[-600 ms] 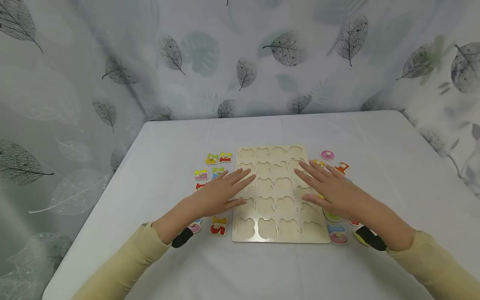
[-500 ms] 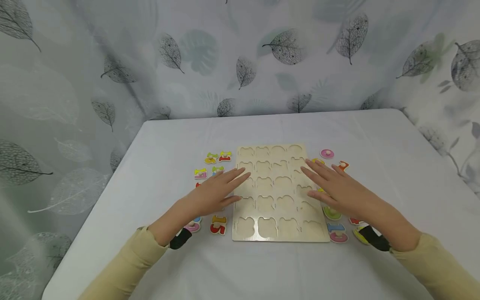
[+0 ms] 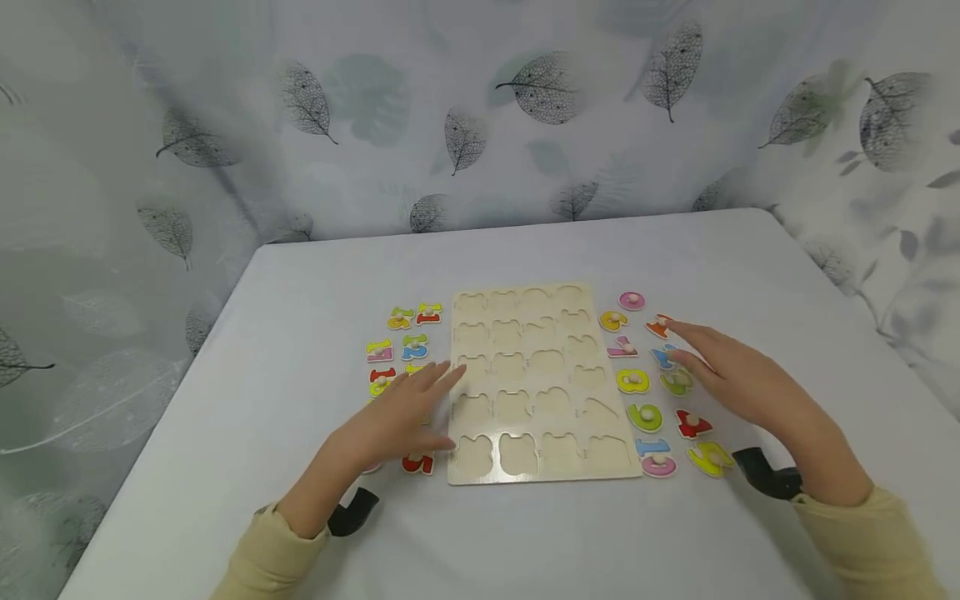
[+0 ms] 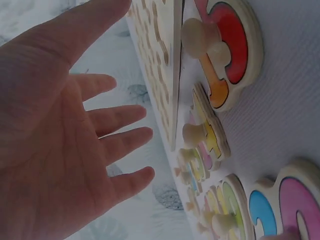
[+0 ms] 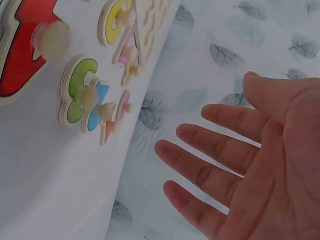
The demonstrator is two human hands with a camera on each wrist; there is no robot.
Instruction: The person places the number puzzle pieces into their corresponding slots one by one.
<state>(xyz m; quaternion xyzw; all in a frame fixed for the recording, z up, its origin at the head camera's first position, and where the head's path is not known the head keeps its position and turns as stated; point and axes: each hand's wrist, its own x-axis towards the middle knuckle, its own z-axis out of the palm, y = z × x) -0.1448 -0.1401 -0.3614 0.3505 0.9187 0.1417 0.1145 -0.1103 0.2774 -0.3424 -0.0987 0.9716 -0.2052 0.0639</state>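
A pale wooden puzzle board with rows of number-shaped recesses lies mid-table. My left hand hovers by its left edge, fingers spread, holding nothing; in the left wrist view its palm shows bare beside a red-and-orange 15 piece with a wooden knob. Over the pieces on the right is my right hand, fingers extended and nothing in its palm. Its fingertips overlap a red-orange piece and a blue piece in the head view. The right wrist view shows a green 3 apart from the fingers.
Knobbed number pieces lie along both sides of the board, among them an 11, a pink 0, a red 4 and a 10. Behind the white table hangs a leaf-print curtain.
Both hands have moved apart: the right went right, off the board towards the right-hand pieces; the left drew back towards the board's left edge. The head view has shifted slightly right.
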